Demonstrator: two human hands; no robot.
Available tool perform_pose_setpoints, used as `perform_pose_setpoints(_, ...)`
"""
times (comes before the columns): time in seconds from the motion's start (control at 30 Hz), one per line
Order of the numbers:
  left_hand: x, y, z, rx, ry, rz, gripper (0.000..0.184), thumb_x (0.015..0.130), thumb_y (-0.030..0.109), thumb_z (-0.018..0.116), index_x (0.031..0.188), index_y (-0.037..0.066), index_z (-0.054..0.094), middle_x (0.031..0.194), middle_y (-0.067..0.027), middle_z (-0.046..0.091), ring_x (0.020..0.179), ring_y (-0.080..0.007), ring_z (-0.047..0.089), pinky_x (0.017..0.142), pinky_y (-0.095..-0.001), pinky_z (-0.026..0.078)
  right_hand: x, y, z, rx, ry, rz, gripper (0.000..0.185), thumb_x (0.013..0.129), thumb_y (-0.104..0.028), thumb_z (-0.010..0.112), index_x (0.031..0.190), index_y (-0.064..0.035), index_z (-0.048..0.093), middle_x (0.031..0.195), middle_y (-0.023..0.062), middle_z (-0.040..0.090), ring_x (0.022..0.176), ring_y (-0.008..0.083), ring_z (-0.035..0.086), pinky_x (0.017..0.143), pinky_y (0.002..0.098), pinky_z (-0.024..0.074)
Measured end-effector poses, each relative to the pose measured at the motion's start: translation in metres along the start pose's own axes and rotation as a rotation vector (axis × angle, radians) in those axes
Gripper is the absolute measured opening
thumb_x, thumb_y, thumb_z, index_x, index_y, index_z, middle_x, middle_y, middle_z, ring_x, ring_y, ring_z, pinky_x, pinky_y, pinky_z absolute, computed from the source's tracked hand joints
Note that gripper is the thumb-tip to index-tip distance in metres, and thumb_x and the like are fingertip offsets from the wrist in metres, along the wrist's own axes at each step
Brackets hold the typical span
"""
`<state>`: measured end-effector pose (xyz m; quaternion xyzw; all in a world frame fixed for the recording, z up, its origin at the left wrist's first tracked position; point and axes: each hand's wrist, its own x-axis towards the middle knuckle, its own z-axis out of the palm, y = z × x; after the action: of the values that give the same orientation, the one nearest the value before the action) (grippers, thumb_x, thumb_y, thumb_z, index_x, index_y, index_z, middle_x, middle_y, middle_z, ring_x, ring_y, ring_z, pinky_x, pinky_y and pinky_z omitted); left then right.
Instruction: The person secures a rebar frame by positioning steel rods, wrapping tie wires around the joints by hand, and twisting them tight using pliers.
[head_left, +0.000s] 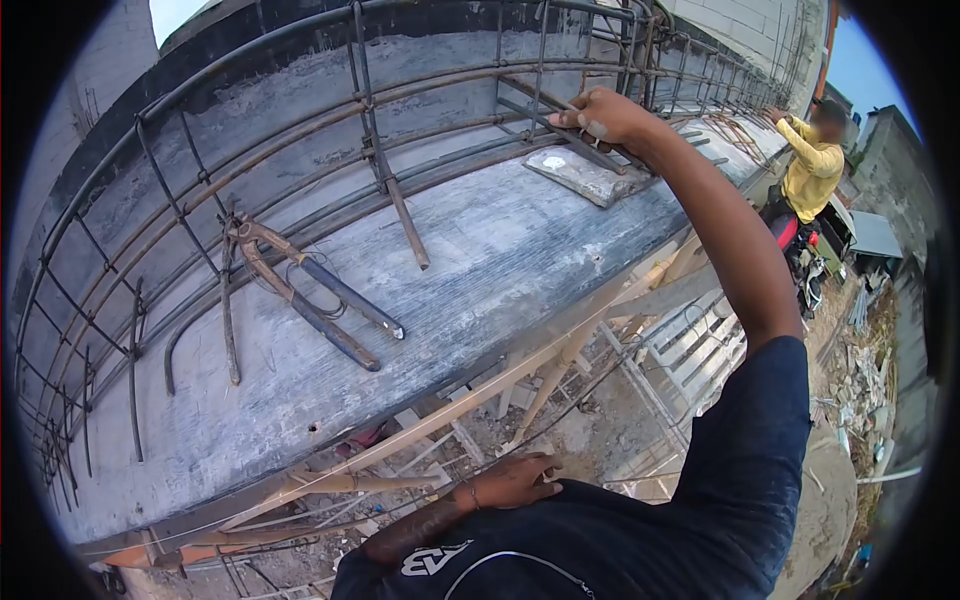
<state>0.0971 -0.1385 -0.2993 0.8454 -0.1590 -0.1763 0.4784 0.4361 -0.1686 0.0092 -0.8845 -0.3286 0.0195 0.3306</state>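
Note:
My right hand [606, 118] is stretched out to the upper right, its fingers closed round a steel reinforcing bar [540, 95] of the cage. Below it a flat concrete-coated board [590, 176] lies on the formwork, with bar ends over it. My left hand [512, 482] rests low, in front of my dark shirt, loosely bent with the fingers apart and nothing in them. A pair of rebar-tying nippers [315, 290] with worn, dark-coated handles lies on the board to the left, jaws against the cage; neither hand touches it.
The rebar cage [365, 100] runs along a long grey formwork board [480, 280], with bar ends jutting over it. Wooden props [550, 390] and rubble stand below. At far right a person in a yellow shirt [812, 172] works at the cage.

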Motion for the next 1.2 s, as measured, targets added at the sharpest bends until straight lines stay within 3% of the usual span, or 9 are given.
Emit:
perform_pose_setpoints(0.07, 0.01, 0.048, -0.029, 0.019, 0.046, 0.26, 0.036, 0.087, 0.025, 0.06, 0.113, 0.0, 0.054, 0.1, -0.0161, 0.06, 0.094, -0.0294, 0.06, 0.085, -0.0358, 0.047, 0.0, 0.0, -0.004, -0.03, -0.032, 0.006, 0.04, 0.078, -0.036, 0.071, 0.087, 0.0031, 0.069, 0.064, 0.0117, 0.059, 0.059, 0.0197, 0.056, 0.049, 0.033, 0.0439)
perform_pose_setpoints(0.13, 0.017, 0.097, -0.061, 0.073, 0.221, 0.415, 0.029, 0.084, 0.017, 0.062, 0.108, 0.001, 0.056, 0.099, -0.0152, 0.06, 0.093, -0.0284, 0.06, 0.083, -0.0353, 0.048, 0.001, 0.001, -0.006, -0.43, 0.048, -0.239, 0.038, 0.077, -0.034, 0.071, 0.085, 0.0034, 0.069, 0.07, 0.0184, 0.063, 0.063, 0.0278, 0.06, 0.06, 0.037, 0.047)
perform_pose_setpoints(0.23, 0.019, 0.141, -0.094, 0.082, 0.453, 0.589, 0.026, 0.083, 0.014, 0.063, 0.105, 0.002, 0.057, 0.098, -0.0138, 0.06, 0.091, -0.0287, 0.061, 0.081, -0.0363, 0.049, -0.008, 0.005, -0.024, -0.385, 0.147, -0.224, 0.036, 0.076, -0.032, 0.071, 0.082, 0.0032, 0.069, 0.075, 0.0224, 0.063, 0.069, 0.0329, 0.061, 0.068, 0.0388, 0.047)
perform_pose_setpoints(0.47, 0.044, 0.136, -0.074, 0.141, 0.402, 0.707, 0.025, 0.076, 0.009, 0.069, 0.099, 0.002, 0.06, 0.093, -0.0118, 0.061, 0.088, -0.028, 0.061, 0.076, -0.0366, 0.05, -0.04, 0.05, -0.088, -0.479, 0.114, -0.202, 0.029, 0.073, -0.024, 0.069, 0.082, 0.004, 0.068, 0.069, 0.0189, 0.063, 0.064, 0.0295, 0.06, 0.064, 0.0362, 0.0467)
perform_pose_setpoints(0.67, 0.076, 0.191, -0.113, 0.357, 0.652, 0.906, 0.024, 0.071, 0.009, 0.071, 0.091, 0.003, 0.06, 0.091, -0.0104, 0.059, 0.085, -0.0282, 0.06, 0.075, -0.0369, 0.05, -0.078, 0.091, -0.137, -0.286, 0.284, -0.056, 0.024, 0.073, -0.018, 0.068, 0.077, 0.0051, 0.066, 0.061, 0.0116, 0.061, 0.056, 0.0184, 0.056, 0.057, 0.0327, 0.0447)
perform_pose_setpoints(0.9, 0.176, 0.259, -0.132, 0.625, 0.827, 0.615, 0.038, 0.072, 0.025, 0.067, 0.097, -0.002, 0.06, 0.105, -0.0207, 0.056, 0.108, -0.0332, 0.051, 0.092, -0.0435, 0.038, -0.073, 0.122, -0.126, -0.261, 0.27, -0.057, 0.021, 0.073, -0.015, 0.061, 0.08, 0.0039, 0.067, 0.062, 0.0107, 0.061, 0.055, 0.016, 0.056, 0.056, 0.0309, 0.0463)
perform_pose_setpoints(0.97, 0.198, 0.25, -0.142, 0.828, 1.223, 0.449, 0.05, 0.073, 0.033, 0.067, 0.105, -0.004, 0.058, 0.114, -0.0242, 0.054, 0.115, -0.0358, 0.047, 0.1, -0.0463, 0.031, -0.072, 0.111, -0.117, -0.24, 0.304, -0.064, 0.024, 0.072, -0.016, 0.061, 0.084, 0.005, 0.067, 0.063, 0.0118, 0.062, 0.054, 0.0172, 0.058, 0.055, 0.0314, 0.0476)
perform_pose_setpoints(1.13, 0.185, 0.229, -0.163, 0.905, 1.25, 0.268, 0.061, 0.075, 0.04, 0.066, 0.114, -0.005, 0.054, 0.12, -0.025, 0.051, 0.12, -0.0358, 0.043, 0.103, -0.0493, 0.026, -0.046, 0.108, -0.11, -0.217, 0.228, -0.029, 0.022, 0.07, -0.014, 0.065, 0.083, 0.0026, 0.069, 0.063, 0.0157, 0.063, 0.055, 0.0204, 0.061, 0.055, 0.0327, 0.0477)
perform_pose_setpoints(1.2, 0.175, 0.23, -0.167, 0.823, 1.044, 0.076, 0.064, 0.075, 0.041, 0.066, 0.117, -0.004, 0.053, 0.12, -0.0243, 0.05, 0.12, -0.0355, 0.043, 0.103, -0.0484, 0.027, -0.026, 0.11, -0.104, -0.288, 0.219, -0.052, 0.022, 0.069, -0.015, 0.066, 0.083, 0.0017, 0.069, 0.065, 0.0179, 0.064, 0.058, 0.0227, 0.063, 0.056, 0.033, 0.0478)
